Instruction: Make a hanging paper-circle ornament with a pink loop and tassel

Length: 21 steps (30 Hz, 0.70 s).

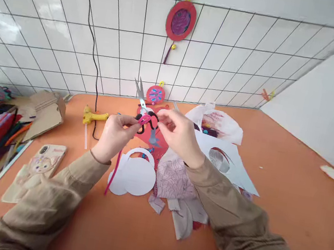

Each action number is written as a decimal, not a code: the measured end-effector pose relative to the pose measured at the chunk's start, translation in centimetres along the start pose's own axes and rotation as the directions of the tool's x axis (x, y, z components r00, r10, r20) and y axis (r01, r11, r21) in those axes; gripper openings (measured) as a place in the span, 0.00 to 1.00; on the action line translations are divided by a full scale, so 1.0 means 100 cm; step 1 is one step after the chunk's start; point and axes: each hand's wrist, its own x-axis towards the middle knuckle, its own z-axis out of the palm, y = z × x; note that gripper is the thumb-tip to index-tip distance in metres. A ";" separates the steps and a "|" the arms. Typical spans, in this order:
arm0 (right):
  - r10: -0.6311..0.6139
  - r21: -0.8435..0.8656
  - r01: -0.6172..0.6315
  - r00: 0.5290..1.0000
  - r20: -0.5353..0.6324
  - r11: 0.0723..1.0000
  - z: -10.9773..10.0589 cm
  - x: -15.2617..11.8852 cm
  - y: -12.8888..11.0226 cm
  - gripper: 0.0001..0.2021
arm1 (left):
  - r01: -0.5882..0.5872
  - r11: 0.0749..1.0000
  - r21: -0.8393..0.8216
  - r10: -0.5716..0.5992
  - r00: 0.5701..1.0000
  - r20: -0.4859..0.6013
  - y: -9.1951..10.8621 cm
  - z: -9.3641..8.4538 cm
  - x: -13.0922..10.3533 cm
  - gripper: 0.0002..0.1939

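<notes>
From where I stand, the pink strand (145,118) is up in the air over the middle of the orange tabletop (291,163), its loop bunched between the two hands and its tail hanging down. The left hand (117,137) has it pinched in a narrow grip; the right hand (181,132) has thumb and forefinger close together, though I can't tell whether they hold the strand's end. The looping looks partly done, and I see nothing fastened to it. White discs (139,176) lie cut out but bare, whereas a red disc (180,20) on the wall, with yellow loop and tassel, seems finished. Scissors (142,101) show just behind the strand, handles overlapped by it; whether they rest or are held, I can't tell. Patterned cloth (174,177) and a holed white sheet (244,170) crowd the space under the right arm, while a yellow glue gun (95,116) sits to the left.
</notes>
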 end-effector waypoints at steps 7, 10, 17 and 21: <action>0.281 0.392 -0.491 0.830 0.482 0.778 -0.002 0.005 0.013 0.21 | 0.137 0.913 -0.384 -0.099 0.988 0.117 0.005 -0.008 0.003 0.10; 0.346 0.324 -0.500 0.835 0.428 0.803 -0.007 0.010 0.020 0.09 | 0.128 0.879 -0.460 -0.103 0.991 0.080 0.007 -0.011 0.005 0.09; 0.391 -0.530 -0.104 0.793 0.466 0.842 -0.039 0.016 0.035 0.12 | 0.049 0.834 -0.549 -0.078 0.997 -0.029 0.012 -0.020 0.007 0.08; 0.142 -0.447 -0.063 0.979 0.146 0.892 -0.037 0.011 0.018 0.10 | 0.048 0.858 -0.512 -0.061 0.998 -0.008 0.012 -0.017 0.004 0.08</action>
